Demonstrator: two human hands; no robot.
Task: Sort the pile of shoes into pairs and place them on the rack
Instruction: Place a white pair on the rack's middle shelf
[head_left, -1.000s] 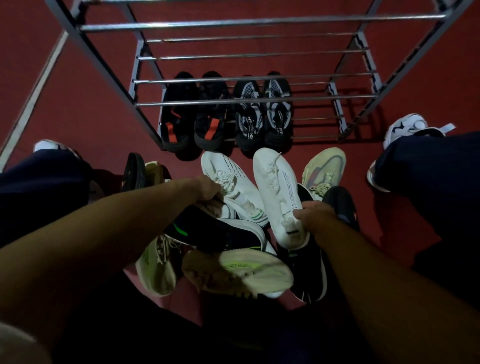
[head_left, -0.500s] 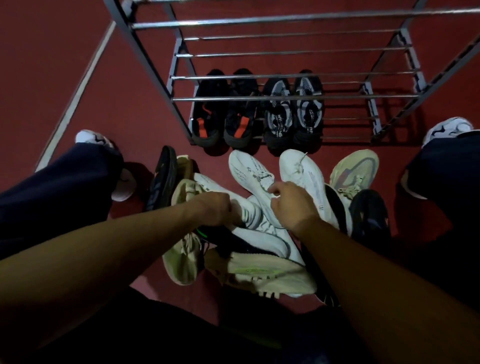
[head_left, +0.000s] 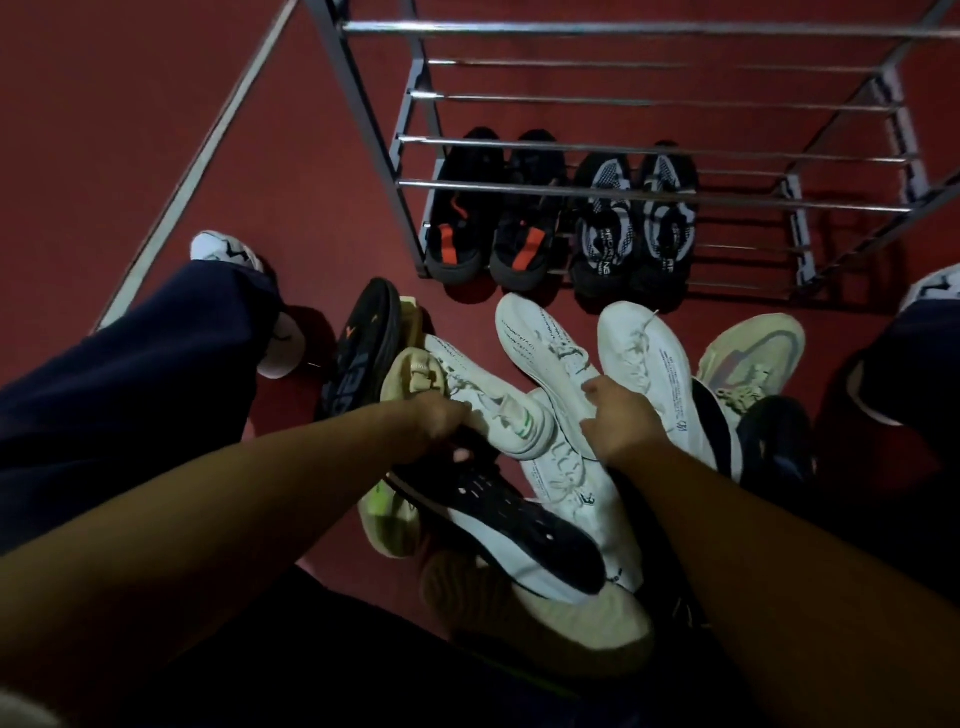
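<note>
Your left hand (head_left: 439, 423) grips a black-and-white shoe (head_left: 511, 525) at centre frame; right hand (head_left: 621, 421) pinches a white shoe (head_left: 545, 358) in the pile. Upper centre, the rack (head_left: 623, 189) holds two dark pairs (head_left: 561, 218) on its bottom shelf.

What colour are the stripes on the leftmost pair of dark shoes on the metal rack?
Orange-red stripes on the black shoes, clearest in the head view.

A dark red floor (head_left: 156, 104) fills the view. A pale stripe (head_left: 208, 156) runs slantwise across the floor at its left. The person's legs in dark blue trousers (head_left: 130, 405) rest on the floor, with white sneakers (head_left: 228, 249) on their feet.
</note>
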